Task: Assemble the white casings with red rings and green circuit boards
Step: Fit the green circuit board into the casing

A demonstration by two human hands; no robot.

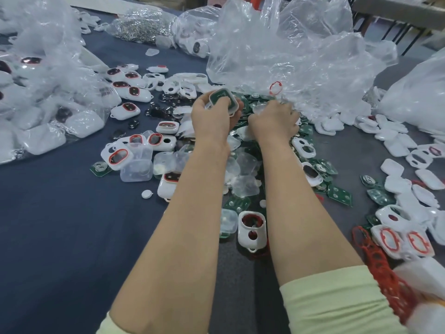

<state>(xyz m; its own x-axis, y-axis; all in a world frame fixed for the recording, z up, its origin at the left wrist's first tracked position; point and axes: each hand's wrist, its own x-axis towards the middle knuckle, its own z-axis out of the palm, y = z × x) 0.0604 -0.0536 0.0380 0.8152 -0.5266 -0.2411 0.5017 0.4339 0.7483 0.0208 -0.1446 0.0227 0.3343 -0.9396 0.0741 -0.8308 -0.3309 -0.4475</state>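
Note:
My left hand (212, 116) grips a white casing (222, 100) with a green circuit board lying in its open face, held up above the pile. My right hand (274, 121) reaches into the heap of green circuit boards (257, 98) at the foot of a clear plastic bag, fingers curled down among them; what they hold is hidden. A white casing with a red ring (251, 227) lies between my forearms. Loose red rings (385, 259) trail at the lower right.
Crumpled clear plastic bags (289, 51) rise behind the hands. A bag of white casings (43, 112) sits at the left. Assembled casings with red rings (127, 86), clear plastic covers (137, 168) and boards (339, 194) litter the dark blue table (60, 225).

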